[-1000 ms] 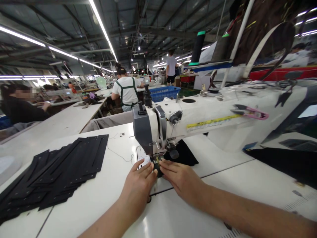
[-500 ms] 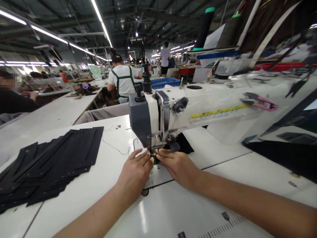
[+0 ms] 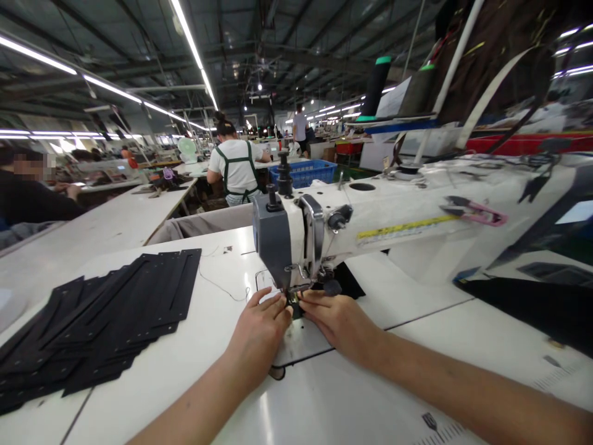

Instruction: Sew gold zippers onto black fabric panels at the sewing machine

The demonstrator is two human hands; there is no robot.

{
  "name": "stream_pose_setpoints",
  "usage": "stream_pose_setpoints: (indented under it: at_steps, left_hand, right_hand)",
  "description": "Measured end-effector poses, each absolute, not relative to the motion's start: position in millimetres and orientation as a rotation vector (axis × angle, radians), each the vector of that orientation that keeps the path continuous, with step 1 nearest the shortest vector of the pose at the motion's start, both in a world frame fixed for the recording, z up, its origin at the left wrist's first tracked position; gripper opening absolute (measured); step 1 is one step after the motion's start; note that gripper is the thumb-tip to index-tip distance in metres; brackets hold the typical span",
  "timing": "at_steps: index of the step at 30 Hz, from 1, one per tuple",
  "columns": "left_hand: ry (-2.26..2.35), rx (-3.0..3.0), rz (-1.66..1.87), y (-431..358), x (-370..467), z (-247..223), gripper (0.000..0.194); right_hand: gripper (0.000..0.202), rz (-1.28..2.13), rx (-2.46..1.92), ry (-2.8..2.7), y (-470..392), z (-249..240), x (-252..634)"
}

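Note:
A white and grey sewing machine (image 3: 303,235) stands before me, and a flat black piece (image 3: 351,283) lies under its needle area and out behind it. My left hand (image 3: 260,327) is just left of the presser foot, its fingers bent together and pressed down on the near edge of the piece. From the right, my right hand (image 3: 346,322) reaches in with fingers closed together at the same edge, close to the needle. The fingertips and machine head hide most of what they grip. On the left lies a fanned stack of black slotted panels (image 3: 134,309).
Pink-handled thread snips (image 3: 482,211) rest against the machine arm, above a yellow measuring tape (image 3: 403,227). Black cloth (image 3: 532,303) lies at the right. Thread cones (image 3: 376,89) stand behind the machine. A blue crate (image 3: 306,174) and a co-worker (image 3: 235,164) are farther off.
The view has shifted slightly, so the machine and stack appear lower and farther right. Both hands stay at the needle with their fingers in nearly the same hold.

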State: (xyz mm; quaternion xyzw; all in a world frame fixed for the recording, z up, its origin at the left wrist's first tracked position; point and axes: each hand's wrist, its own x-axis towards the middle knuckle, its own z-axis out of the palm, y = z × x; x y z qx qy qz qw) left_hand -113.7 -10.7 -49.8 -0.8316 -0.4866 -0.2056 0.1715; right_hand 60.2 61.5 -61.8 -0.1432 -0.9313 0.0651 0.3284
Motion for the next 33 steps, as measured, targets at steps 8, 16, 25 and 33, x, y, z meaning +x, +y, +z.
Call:
stream_pose_setpoints:
  at_steps: [8,16,25,33]
  left_hand:
    - [-1.432,-2.351,-0.560,-11,-114,-49,0.014]
    - [-1.438,-2.321,-0.634,-9,-114,-51,0.015]
    - [-1.486,-2.213,-0.712,-4,-115,-63,0.010]
    - [-1.471,-2.218,-0.775,-28,-97,-54,0.011]
  right_hand:
    - [0.021,0.174,-0.401,-2.463,67,-65,57]
    - [0.022,0.231,-0.402,-2.461,67,-63,56]
    - [0.023,0.245,-0.499,-2.470,64,-64,48]
    - [0.019,-0.132,-0.766,-2.558,79,-47,107]
